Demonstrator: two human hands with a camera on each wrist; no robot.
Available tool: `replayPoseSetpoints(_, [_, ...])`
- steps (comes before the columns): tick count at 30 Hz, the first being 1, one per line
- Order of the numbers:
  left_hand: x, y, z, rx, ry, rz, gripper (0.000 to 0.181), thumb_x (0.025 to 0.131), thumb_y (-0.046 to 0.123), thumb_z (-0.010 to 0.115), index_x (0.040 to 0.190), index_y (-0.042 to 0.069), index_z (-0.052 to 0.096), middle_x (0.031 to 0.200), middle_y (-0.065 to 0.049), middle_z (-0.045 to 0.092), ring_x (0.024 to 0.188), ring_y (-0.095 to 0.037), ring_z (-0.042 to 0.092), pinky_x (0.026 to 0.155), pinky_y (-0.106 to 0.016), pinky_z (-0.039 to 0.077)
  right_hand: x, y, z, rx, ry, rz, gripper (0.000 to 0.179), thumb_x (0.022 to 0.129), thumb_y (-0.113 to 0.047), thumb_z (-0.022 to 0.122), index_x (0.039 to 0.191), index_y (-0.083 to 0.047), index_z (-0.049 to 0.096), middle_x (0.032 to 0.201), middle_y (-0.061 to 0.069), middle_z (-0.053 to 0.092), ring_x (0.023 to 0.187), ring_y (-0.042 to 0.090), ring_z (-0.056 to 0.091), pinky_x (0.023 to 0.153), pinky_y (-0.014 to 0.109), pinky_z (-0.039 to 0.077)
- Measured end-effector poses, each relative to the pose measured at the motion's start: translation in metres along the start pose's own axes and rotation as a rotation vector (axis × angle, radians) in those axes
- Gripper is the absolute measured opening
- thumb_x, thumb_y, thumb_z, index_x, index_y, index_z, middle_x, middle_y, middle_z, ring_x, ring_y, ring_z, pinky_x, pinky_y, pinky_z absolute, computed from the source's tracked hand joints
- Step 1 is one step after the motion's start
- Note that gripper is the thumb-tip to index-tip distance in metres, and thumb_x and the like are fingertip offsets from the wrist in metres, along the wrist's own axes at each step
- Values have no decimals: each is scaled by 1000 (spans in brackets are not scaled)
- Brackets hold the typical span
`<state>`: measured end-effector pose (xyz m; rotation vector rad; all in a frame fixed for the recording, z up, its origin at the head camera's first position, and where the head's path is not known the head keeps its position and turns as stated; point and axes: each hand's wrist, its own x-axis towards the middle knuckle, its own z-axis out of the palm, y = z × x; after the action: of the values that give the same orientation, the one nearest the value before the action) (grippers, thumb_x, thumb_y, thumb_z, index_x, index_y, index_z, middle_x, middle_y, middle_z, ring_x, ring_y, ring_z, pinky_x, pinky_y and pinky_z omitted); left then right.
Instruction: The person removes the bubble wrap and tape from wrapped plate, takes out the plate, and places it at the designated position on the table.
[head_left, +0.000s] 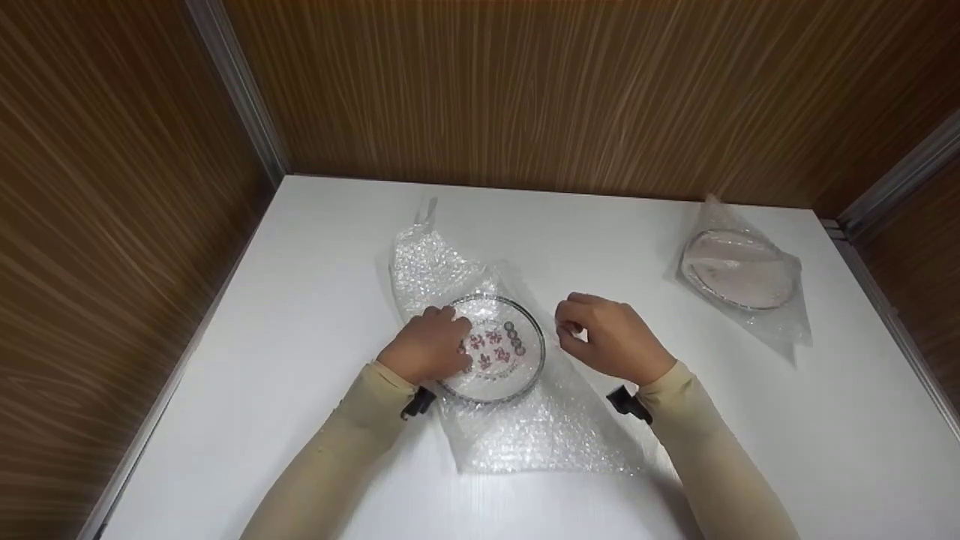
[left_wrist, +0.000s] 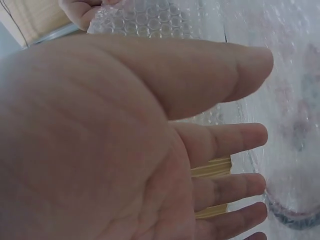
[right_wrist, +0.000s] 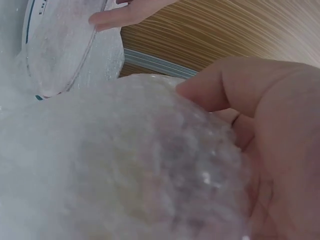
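Note:
A round plate (head_left: pixel 491 379) with a dark rim and red and green printed figures lies under clear bubble wrap (head_left: pixel 517 442) in the middle of the table. My left hand (head_left: pixel 427 345) rests on the plate's left side, and in the left wrist view its fingers (left_wrist: pixel 240 137) reach out straight towards the wrapped plate. To the plate's right, my right hand (head_left: pixel 615 337) has its fingers curled. The right wrist view shows its thumb (right_wrist: pixel 205 87) and fingers gripping a raised part of the bubble wrap (right_wrist: pixel 125 165), which covers much of that view.
Another round plate (head_left: pixel 739 281), wrapped in bubble wrap (head_left: pixel 784 334), lies at the table's back right. The white table (head_left: pixel 322 247) is bounded by wood-grain panels (head_left: pixel 487 97) at the back and sides. A strip of wrap sticks up at the sheet's far left corner.

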<state>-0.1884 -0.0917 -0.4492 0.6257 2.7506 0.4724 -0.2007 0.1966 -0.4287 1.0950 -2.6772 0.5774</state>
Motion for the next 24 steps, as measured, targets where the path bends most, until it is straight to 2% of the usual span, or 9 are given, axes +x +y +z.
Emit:
replayPoseSetpoints(7, [4, 1, 5, 30, 1, -17, 36, 88, 20, 67, 117, -2, 65, 114, -20, 57, 111, -40, 52, 93, -54, 49, 3, 4, 8, 14, 9, 3, 22, 73, -1, 61, 75, -19, 49, 71, -10, 42, 64, 8, 40, 55, 27, 34])
replayPoseSetpoints(10, [5, 2, 7, 44, 3, -36, 40, 89, 22, 68, 120, -2, 65, 117, -21, 57, 113, -40, 52, 94, -54, 48, 4, 6, 11, 23, 2, 3, 22, 73, -2, 61, 74, -19, 47, 70, -10, 40, 64, 9, 38, 54, 27, 32])
replayPoseSetpoints(17, [9, 8, 15, 26, 6, -99, 57, 93, 38, 71, 132, -3, 63, 130, -24, 54, 120, -40, 49, 94, -54, 51, 3, 11, 15, 37, -11, 7, 24, 72, -3, 60, 70, -19, 42, 67, -12, 32, 62, 8, 35, 55, 26, 29])
replayPoseSetpoints(24, [11, 11, 18, 89, 25, -106, 63, 90, 35, 75, 138, -3, 59, 132, -25, 53, 121, -42, 49, 91, -54, 53, 3, 15, 15, 46, -9, 55, 25, 72, -3, 60, 68, -19, 41, 66, -11, 31, 60, 8, 32, 54, 27, 27])
